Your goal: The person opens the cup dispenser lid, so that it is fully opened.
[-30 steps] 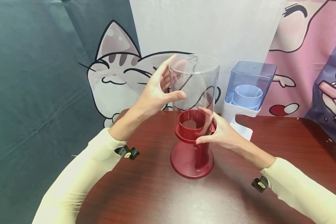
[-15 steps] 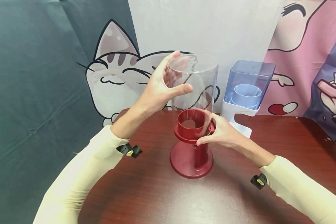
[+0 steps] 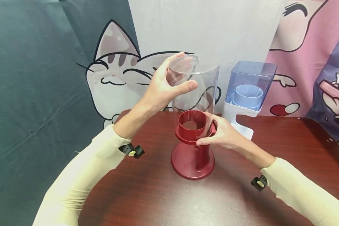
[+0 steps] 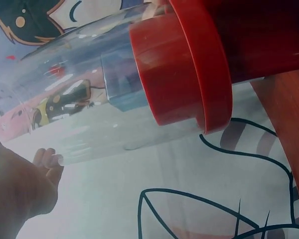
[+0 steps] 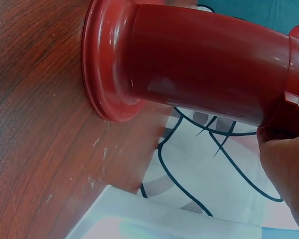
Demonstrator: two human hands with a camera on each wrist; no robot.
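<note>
A clear, open-topped cylinder (image 3: 196, 84) stands upright on a red stand (image 3: 192, 161) with a round base. In the left wrist view the cylinder surrounds the stand's raised red ring (image 4: 162, 69), its lower edge close to the wider flange (image 4: 207, 64). My left hand (image 3: 165, 86) holds the cylinder near its top, thumb across the front and fingers behind the wall. At the flange's right side my right hand (image 3: 226, 133) grips the red collar, with the thumb in front. Its other fingers are partly hidden behind the collar and seen through the plastic.
Behind and to the right stands a white dispenser (image 3: 243, 110) with a blue see-through box top (image 3: 252, 73). The dark wooden table (image 3: 147, 188) ends at a printed cloth backdrop (image 3: 113, 81) with cartoon cats.
My left hand has wrapped further around the cylinder, its thumb sliding right and slightly up across the front. My right hand keeps its grip at the collar. The stand stays in place.
</note>
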